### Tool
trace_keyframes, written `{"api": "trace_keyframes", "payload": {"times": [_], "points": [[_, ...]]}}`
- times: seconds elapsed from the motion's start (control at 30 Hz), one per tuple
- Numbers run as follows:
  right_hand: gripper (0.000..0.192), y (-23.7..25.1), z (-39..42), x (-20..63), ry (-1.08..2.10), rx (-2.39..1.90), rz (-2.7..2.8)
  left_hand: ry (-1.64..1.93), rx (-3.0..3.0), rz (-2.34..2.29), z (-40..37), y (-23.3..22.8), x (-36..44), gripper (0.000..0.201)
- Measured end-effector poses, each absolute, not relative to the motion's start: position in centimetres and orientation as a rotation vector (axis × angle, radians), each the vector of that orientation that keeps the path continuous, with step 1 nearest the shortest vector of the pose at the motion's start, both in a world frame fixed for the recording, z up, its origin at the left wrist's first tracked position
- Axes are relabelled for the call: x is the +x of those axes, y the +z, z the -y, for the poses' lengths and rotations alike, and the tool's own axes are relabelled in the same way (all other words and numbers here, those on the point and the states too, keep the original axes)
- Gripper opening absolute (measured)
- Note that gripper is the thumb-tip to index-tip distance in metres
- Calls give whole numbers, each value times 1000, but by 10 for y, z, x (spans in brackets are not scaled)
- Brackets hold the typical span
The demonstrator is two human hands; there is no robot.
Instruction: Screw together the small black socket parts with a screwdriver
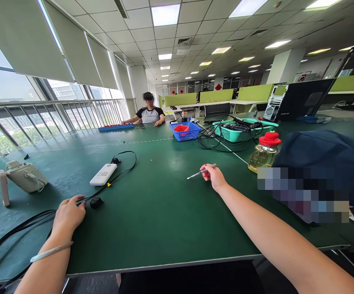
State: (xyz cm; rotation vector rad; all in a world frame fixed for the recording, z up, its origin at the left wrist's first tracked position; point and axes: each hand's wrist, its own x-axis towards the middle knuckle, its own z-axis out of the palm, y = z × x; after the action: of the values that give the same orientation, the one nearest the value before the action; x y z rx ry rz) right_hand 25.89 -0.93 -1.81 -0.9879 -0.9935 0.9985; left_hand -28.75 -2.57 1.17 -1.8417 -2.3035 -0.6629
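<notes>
Left hand [69,214] lies palm down near the left edge, fingers curled loosely forward, a thin bangle on the wrist, forearm running back to the near left corner. Right hand [215,176] reaches farther out toward the centre, fingers pinched closed, arm stretched long and bare from the near right.
</notes>
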Motion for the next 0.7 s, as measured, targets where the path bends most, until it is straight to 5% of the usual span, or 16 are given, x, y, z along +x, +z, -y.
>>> {"api": "trace_keyframes", "payload": {"times": [0.13,0.37,0.7], "points": [[33,-18,10,259,997,-980,989,-1008,-1860,2154,34,21,-272,51],[32,-21,9,261,1018,-970,969,-742,-2292,2061,34,17,-262,56],[32,-20,9,263,1053,-949,921,-803,-2364,1977,26,10,-267,60]]}}
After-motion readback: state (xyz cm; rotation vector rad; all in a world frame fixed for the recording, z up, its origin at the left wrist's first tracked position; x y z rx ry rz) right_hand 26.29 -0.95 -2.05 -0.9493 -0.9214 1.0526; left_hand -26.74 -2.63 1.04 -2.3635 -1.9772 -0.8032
